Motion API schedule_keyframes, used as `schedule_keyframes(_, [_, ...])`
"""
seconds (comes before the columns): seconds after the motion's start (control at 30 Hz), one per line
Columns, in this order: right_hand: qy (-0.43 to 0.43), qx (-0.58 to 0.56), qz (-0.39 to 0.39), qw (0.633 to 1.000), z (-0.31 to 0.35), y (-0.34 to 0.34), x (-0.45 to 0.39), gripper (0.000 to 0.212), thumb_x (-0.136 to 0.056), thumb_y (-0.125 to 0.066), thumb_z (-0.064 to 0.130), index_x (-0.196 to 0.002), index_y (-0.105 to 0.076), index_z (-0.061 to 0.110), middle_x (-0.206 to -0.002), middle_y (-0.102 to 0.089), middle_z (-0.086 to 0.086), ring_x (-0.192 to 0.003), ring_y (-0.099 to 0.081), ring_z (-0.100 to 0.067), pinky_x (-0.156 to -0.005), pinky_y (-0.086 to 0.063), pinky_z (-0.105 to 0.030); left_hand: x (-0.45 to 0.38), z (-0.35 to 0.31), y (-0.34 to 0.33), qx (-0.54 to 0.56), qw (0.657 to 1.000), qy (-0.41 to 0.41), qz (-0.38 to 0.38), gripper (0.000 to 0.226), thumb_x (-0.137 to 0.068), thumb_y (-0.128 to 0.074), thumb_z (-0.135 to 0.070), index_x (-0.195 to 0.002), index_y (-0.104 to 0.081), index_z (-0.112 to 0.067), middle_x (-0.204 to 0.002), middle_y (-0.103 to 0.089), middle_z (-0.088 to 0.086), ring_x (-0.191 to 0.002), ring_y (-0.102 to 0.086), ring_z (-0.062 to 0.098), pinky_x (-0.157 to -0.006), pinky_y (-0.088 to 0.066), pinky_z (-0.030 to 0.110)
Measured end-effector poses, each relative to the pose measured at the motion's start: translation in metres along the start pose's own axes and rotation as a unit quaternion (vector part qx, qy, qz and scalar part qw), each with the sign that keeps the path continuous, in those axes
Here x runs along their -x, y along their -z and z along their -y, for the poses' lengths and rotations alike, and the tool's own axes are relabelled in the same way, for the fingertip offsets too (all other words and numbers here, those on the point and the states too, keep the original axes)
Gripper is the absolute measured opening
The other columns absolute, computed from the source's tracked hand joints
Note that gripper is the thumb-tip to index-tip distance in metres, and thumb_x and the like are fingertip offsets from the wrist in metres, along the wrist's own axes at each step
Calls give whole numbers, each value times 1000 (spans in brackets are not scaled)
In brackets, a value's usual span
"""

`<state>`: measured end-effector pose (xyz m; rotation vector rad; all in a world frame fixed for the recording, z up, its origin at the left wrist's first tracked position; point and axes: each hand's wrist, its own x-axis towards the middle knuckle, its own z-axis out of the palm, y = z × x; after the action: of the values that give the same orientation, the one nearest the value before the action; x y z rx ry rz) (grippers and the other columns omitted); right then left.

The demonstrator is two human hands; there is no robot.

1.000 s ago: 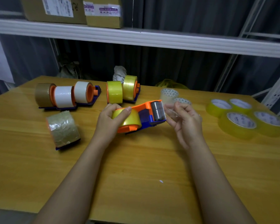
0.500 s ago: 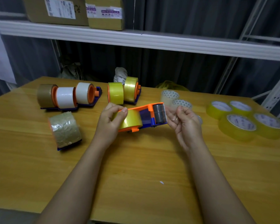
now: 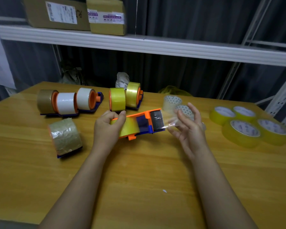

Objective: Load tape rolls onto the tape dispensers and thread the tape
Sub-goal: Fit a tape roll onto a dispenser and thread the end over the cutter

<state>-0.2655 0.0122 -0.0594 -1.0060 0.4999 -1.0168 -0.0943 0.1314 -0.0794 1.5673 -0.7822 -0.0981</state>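
Item: dispenser (image 3: 149, 123), above table (image 3: 139, 179) centre. Our left hand (image 3: 108, 128) grips its yellow roll (image 3: 129, 128); our right hand (image 3: 188, 129), fingers spread, touches the tape end (image 3: 171, 123) (clear, blurred).

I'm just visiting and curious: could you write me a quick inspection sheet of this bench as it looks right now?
Surface: wooden table, with a small white scrap.
Job's things: orange and blue dispenser carrying a yellow roll; six loaded dispensers behind and left; four loose yellow rolls at right; two clear rolls.
Clutter: crumpled white wrapping at the far edge.
Hands: left hand grips the roll end; right hand, fingers spread, touches the clear tape end.
Cables: nothing seen.
Surroundings: shelf with cardboard boxes; dark curtain.
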Motion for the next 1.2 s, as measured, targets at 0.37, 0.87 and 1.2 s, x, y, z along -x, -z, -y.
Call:
schedule_keyframes(0.37, [49, -23, -126, 991, 2, 5, -6, 32, -97, -48, 45, -121, -54, 24, -110, -60, -4, -94, -62, -16, -79, -54, -33, -2, 0, 6, -5, 999, -1, -47, 40, -93, -57, -32, -57, -45, -22, -74, -50, 8, -69, -46, 15, -62, -34, 30])
schedule_keyframes(0.87, [94, 230, -9, 969, -19, -9, 1, 15, -94, -58, 24, -98, -72, 18, -86, -72, 13, -84, -66, 1, -73, -54, -18, 4, -5, -3, -23, 997, -40, -55, 37, -93, -57, -25, -58, -47, -23, -70, -44, -3, -65, -42, 7, -58, -33, 21])
schedule_keyframes(1.2, [80, 202, -9, 976, -21, -10, 2, 10, -91, -64, 17, -87, -71, 20, -79, -72, 12, -79, -65, 3, -72, -55, -16, 4, -4, -3, -38, 997, -52, -51, 36, -93, -57, -27, -59, -47, -22, -70, -44, -2, -64, -42, 6, -59, -34, 24])
